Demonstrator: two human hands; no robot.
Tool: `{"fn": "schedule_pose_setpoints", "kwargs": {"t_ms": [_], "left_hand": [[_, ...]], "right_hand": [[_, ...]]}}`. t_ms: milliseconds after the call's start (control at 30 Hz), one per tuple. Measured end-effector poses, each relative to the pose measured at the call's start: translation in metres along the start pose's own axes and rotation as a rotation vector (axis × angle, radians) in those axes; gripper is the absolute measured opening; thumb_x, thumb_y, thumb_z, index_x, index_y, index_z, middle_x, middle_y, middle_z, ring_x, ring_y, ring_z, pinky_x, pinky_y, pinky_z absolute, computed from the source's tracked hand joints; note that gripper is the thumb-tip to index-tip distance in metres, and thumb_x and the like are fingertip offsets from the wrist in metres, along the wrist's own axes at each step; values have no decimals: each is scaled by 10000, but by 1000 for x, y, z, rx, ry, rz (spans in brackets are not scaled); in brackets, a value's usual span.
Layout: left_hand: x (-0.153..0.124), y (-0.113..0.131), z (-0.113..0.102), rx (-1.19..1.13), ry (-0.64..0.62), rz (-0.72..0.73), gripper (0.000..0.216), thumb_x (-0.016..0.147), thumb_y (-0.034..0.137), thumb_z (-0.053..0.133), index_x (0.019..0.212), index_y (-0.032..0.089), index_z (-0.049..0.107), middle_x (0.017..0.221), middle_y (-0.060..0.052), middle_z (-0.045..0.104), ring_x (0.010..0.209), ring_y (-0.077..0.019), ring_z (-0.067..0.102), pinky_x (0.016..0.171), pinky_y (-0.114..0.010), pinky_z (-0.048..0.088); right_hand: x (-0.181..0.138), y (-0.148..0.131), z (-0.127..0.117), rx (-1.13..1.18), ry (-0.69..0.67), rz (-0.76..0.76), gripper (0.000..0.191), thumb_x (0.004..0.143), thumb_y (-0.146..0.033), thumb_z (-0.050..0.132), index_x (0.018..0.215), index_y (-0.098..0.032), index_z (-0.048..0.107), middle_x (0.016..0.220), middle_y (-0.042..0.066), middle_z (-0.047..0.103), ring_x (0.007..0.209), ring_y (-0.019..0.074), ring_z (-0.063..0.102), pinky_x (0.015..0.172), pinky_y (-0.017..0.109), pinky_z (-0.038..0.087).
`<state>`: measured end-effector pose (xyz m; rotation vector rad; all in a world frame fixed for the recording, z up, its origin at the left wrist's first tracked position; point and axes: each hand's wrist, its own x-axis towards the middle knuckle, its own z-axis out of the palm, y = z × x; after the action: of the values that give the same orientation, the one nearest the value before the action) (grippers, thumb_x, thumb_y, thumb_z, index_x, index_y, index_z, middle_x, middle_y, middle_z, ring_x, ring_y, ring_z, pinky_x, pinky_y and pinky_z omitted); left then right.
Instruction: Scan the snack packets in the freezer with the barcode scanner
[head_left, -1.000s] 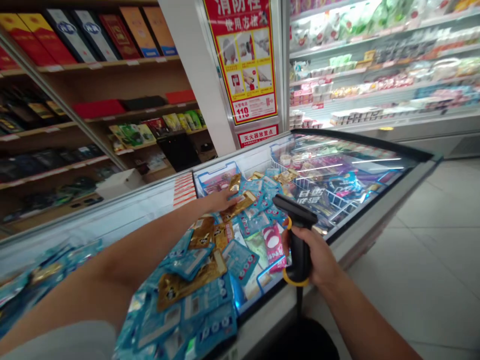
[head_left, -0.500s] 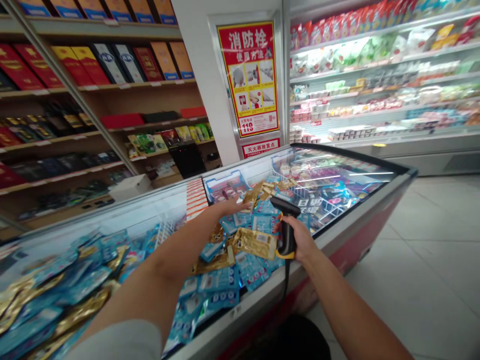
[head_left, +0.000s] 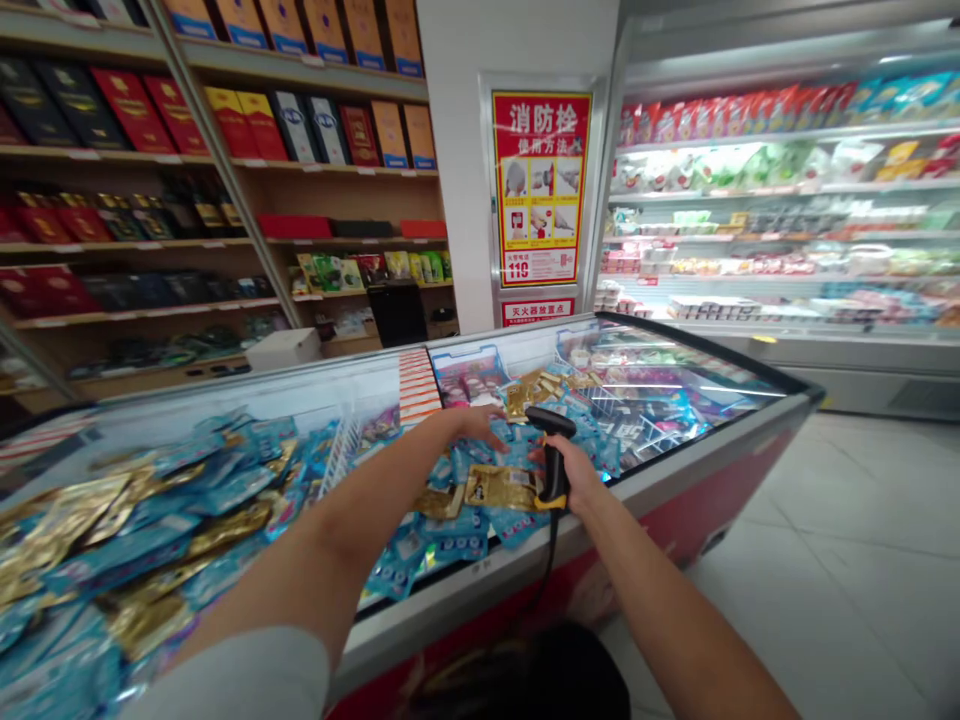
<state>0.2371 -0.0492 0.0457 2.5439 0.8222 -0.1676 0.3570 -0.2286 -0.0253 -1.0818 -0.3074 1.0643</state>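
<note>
My right hand (head_left: 571, 474) is closed around the grip of a black and yellow barcode scanner (head_left: 553, 465), its cord hanging down in front of the freezer. The scanner head points left, over the packets. Just below it, a gold ice cream packet (head_left: 501, 487) lies flat with its label up. My left hand (head_left: 480, 425) reaches over the pile, fingers apart and bent downward close to the blue ice cream packets (head_left: 517, 434); I cannot see anything held in it. More gold packets (head_left: 534, 390) lie beyond that hand.
The chest freezer (head_left: 660, 460) runs across in front of me, with a glass lid (head_left: 675, 370) over its right part. More blue and gold packets (head_left: 202, 500) fill its left part. Behind stand shelves of boxes (head_left: 322, 130), a red poster (head_left: 541, 190) and a lit refrigerated display (head_left: 750, 220).
The view has turned left and tipped upward. My left hand has drawn back from the far gold packets toward the blue ones. The scanner stays in my right hand, now more upright.
</note>
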Motion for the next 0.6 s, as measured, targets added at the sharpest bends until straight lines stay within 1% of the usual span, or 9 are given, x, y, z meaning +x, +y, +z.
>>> {"fn": "schedule_pose_setpoints", "kwargs": {"t_ms": [67, 167, 267, 367, 433, 500, 600], "left_hand": [[-9, 4, 4, -4, 65, 37, 759, 571, 335, 832, 1281, 268, 572, 1338, -43, 592, 1154, -235, 593, 930, -293, 497], [-24, 12, 7, -9, 180, 73, 602, 645, 245, 772, 1225, 245, 610, 1253, -19, 640, 1113, -210, 610, 940, -267, 486], [-40, 12, 4, -34, 259, 70, 551, 690, 208, 721, 1230, 237, 616, 1222, -7, 658, 1093, -202, 620, 941, -261, 485], [-58, 0, -1, -22, 347, 24, 559, 707, 212, 706, 1257, 230, 607, 1287, -20, 632, 1148, -203, 594, 982, -258, 458], [-72, -13, -1, 9, 391, -42, 552, 733, 234, 686, 1278, 216, 598, 1321, -40, 615, 1167, -213, 584, 1005, -268, 441], [-87, -26, 3, 28, 414, -113, 534, 775, 270, 650, 1301, 202, 588, 1320, -57, 618, 1169, -223, 584, 1011, -277, 434], [-110, -40, 18, 54, 460, -178, 515, 838, 369, 584, 1325, 201, 582, 1310, -78, 624, 1188, -242, 572, 1021, -301, 421]], "right_hand": [[-4, 5, 11, -8, 38, -35, 136, 766, -272, 630, 785, -140, 657, 606, 44, 692, 435, 120, 571, 427, 215, 471], [-8, 12, 25, 24, 78, -96, 107, 751, -249, 636, 752, -143, 652, 577, 35, 682, 474, 122, 595, 460, 203, 478], [-10, 19, 36, 85, 49, -70, 96, 759, -255, 631, 740, -161, 641, 577, 30, 687, 520, 136, 628, 495, 210, 498], [-12, 27, 45, 156, -8, -42, 99, 786, -253, 596, 741, -172, 633, 588, 28, 692, 543, 136, 646, 532, 215, 516], [-13, 31, 51, 173, -25, -48, 92, 790, -239, 586, 742, -175, 631, 582, 25, 687, 546, 131, 648, 544, 209, 520], [-14, 33, 57, 163, -30, -56, 81, 789, -236, 590, 742, -181, 625, 574, 19, 681, 540, 131, 647, 532, 206, 518], [-15, 36, 68, 132, -44, -47, 72, 790, -245, 598, 744, -192, 613, 584, 16, 681, 526, 135, 640, 496, 211, 509]]}}
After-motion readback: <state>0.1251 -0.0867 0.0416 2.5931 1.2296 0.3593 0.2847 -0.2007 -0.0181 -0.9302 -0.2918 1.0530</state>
